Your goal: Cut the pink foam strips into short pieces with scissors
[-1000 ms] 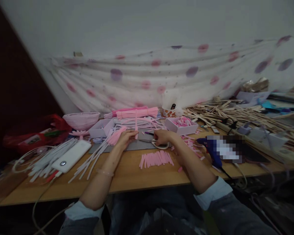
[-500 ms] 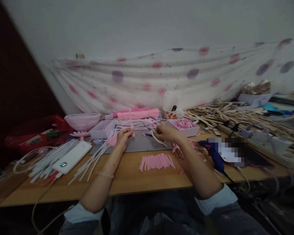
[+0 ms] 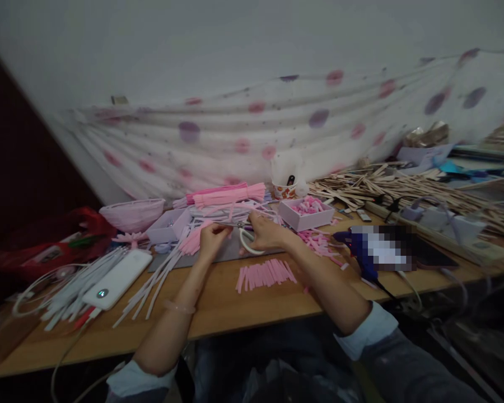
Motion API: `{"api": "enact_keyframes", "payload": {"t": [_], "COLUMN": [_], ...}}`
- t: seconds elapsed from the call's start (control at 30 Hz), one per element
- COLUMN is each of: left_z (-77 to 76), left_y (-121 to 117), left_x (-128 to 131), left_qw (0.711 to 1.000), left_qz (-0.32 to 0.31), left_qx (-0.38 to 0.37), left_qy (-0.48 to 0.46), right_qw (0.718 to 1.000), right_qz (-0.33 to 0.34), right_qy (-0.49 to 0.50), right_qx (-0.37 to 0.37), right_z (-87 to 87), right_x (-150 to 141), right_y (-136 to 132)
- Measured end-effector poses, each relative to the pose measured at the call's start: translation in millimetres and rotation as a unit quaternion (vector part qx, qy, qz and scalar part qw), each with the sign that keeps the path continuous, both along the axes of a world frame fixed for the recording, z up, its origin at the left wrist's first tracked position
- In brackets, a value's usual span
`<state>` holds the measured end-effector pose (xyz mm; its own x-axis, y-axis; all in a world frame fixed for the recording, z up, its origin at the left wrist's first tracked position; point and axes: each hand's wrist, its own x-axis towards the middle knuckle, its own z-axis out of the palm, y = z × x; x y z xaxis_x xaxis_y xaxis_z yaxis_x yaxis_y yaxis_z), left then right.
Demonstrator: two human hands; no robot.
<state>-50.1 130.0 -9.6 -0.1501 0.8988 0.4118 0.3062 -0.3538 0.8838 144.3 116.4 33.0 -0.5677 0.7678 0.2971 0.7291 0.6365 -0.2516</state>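
Note:
My left hand (image 3: 212,239) is closed, pinching the lower end of a pink pipe cleaner (image 3: 231,211) that stands up from the fingertips. In my right hand (image 3: 266,232) are scissors (image 3: 247,242) with pale handles, their blades pointing left at the pipe cleaner just by my left fingers. Whether the blades touch it I cannot tell. On the wood below lies a row of short cut pink pieces (image 3: 265,275). A pink bunch (image 3: 196,239) of pipe cleaners rests beside my left hand, and a grey mat (image 3: 229,250) lies underneath.
Behind are bundled pink pipe cleaners (image 3: 231,196) and a white box (image 3: 306,219) of cut pieces. A power bank (image 3: 117,280) and white pipe cleaners (image 3: 73,285) lie left. Rightward are a blue glue gun (image 3: 361,266), a phone (image 3: 434,254) and wooden sticks (image 3: 382,184).
My right hand first drew the scissors back from the pipe cleaner, then brought them left again to my left fingers. The left hand keeps its pinch. The view has shifted slightly.

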Motion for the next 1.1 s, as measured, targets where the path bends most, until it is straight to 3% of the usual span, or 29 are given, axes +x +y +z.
{"api": "enact_keyframes", "payload": {"t": [0.3, 0.73, 1.1], "left_z": [2.4, 0.3, -0.1], "left_y": [-3, -4, -6], "left_x": [2, 2, 2], "left_qw": [0.998, 0.992, 0.987], "left_qz": [0.026, 0.037, 0.041], "left_qx": [0.006, 0.070, 0.081], "left_qy": [0.049, 0.096, 0.130], "right_qw": [1.000, 0.998, 0.998], "right_qz": [0.001, -0.018, -0.026], "right_qy": [-0.015, 0.009, 0.013], "right_qx": [-0.017, -0.066, -0.059], "right_z": [-1.1, -4.6, -7.6], "right_x": [4, 1, -1], "right_y": [4, 7, 10]}}
